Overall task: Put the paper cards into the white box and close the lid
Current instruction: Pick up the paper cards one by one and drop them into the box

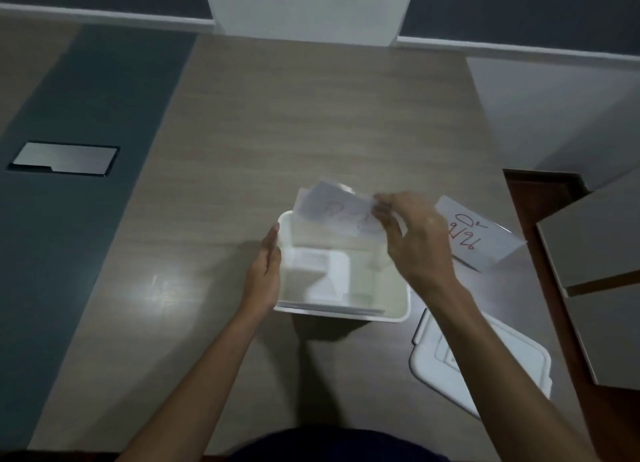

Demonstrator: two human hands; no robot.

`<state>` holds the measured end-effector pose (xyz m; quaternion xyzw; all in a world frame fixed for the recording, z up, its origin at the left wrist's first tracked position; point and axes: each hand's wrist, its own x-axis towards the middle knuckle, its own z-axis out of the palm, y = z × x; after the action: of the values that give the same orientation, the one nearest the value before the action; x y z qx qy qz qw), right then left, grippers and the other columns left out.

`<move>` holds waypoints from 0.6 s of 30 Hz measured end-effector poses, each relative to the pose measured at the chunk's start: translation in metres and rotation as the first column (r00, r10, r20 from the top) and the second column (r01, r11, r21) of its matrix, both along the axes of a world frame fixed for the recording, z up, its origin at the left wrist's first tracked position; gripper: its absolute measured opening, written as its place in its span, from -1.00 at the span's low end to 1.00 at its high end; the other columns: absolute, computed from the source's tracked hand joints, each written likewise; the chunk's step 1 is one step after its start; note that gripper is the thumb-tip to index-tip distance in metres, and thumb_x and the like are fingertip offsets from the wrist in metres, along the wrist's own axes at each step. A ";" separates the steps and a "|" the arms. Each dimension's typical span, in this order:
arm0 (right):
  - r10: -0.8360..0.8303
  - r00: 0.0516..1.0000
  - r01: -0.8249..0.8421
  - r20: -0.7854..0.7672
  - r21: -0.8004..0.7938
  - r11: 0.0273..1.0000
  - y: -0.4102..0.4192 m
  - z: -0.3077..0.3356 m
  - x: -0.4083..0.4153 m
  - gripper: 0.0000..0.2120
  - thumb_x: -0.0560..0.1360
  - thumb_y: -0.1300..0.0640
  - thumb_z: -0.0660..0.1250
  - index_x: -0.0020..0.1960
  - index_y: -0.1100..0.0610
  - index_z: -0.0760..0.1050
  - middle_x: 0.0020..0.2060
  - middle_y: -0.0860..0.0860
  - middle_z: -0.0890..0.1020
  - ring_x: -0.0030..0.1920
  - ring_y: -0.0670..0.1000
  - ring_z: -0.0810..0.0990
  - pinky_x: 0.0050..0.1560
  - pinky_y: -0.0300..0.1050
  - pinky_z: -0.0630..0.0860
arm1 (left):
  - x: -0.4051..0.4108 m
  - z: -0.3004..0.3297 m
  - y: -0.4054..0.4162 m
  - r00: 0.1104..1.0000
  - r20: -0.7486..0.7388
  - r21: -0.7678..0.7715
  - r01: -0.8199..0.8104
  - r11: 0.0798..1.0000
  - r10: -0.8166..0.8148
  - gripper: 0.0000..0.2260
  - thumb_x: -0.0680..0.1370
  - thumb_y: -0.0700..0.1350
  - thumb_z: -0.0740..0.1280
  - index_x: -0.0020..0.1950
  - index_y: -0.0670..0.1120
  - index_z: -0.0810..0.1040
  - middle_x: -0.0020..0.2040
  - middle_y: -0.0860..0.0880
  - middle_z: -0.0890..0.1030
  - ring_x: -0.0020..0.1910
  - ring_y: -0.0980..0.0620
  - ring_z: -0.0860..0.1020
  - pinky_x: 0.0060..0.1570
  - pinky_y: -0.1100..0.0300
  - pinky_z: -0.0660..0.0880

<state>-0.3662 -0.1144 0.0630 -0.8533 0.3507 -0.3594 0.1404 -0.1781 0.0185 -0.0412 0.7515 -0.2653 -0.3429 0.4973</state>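
A white box [398, 309] is seen lidless on the wooden table [311, 122], its long axis running left to right. Its left wall is touched by the flat, unclenched left hand [265, 271]. A blurred paper card [332, 207] is pinched at its right end by the right hand [412, 239], held tilted over the box's far rim, long axis roughly left to right. More cards are seen inside. Another card [478, 236], marked in red, lies right of the box. The lid [491, 368] rests near the box's right front corner.
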 end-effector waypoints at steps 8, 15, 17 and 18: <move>0.406 0.781 -0.076 -0.475 0.573 0.816 0.057 -0.084 -0.006 -0.61 0.63 -0.09 0.10 -0.01 0.11 0.61 -0.07 0.07 0.66 -0.10 0.12 0.56 -0.04 0.06 0.49 | -0.008 -0.003 -0.005 0.999 0.016 -0.018 -0.029 0.999 0.029 -0.61 0.65 -0.12 0.06 0.48 0.11 0.30 0.35 0.24 0.36 0.33 0.28 0.30 0.30 0.33 0.19; 0.196 0.945 -0.033 -0.261 0.521 0.853 0.019 -0.071 -0.028 -0.68 0.60 -0.11 0.21 0.10 0.06 0.63 0.04 0.00 0.69 0.04 0.03 0.57 0.10 -0.09 0.46 | -0.008 -0.005 -0.013 0.998 0.067 0.012 0.006 1.000 -0.006 -0.61 0.65 -0.11 0.06 0.47 0.15 0.30 0.31 0.26 0.36 0.29 0.28 0.32 0.27 0.32 0.21; -0.088 0.982 0.134 -0.170 0.285 0.949 -0.017 -0.070 -0.048 -0.76 0.55 0.04 0.35 0.18 0.09 0.59 0.09 0.05 0.66 0.13 0.10 0.52 0.14 -0.13 0.37 | -0.007 -0.006 -0.019 0.997 0.080 0.006 0.017 1.000 -0.018 -0.61 0.65 -0.13 0.08 0.47 0.13 0.31 0.31 0.26 0.37 0.30 0.28 0.32 0.26 0.33 0.20; -0.225 0.961 0.255 -0.159 0.206 0.945 -0.038 -0.072 -0.061 -0.71 0.52 0.10 0.38 0.23 0.12 0.55 0.14 0.08 0.63 0.18 0.14 0.50 0.19 -0.10 0.35 | -0.007 -0.007 -0.022 0.996 0.087 -0.003 0.030 1.000 -0.030 -0.60 0.65 -0.14 0.08 0.47 0.12 0.31 0.31 0.25 0.37 0.31 0.28 0.32 0.27 0.33 0.20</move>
<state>-0.4268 -0.1525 -0.0093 -0.8048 0.4992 -0.2741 0.1671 -0.1849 -0.0036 -0.0484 0.7604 -0.2987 -0.3168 0.4818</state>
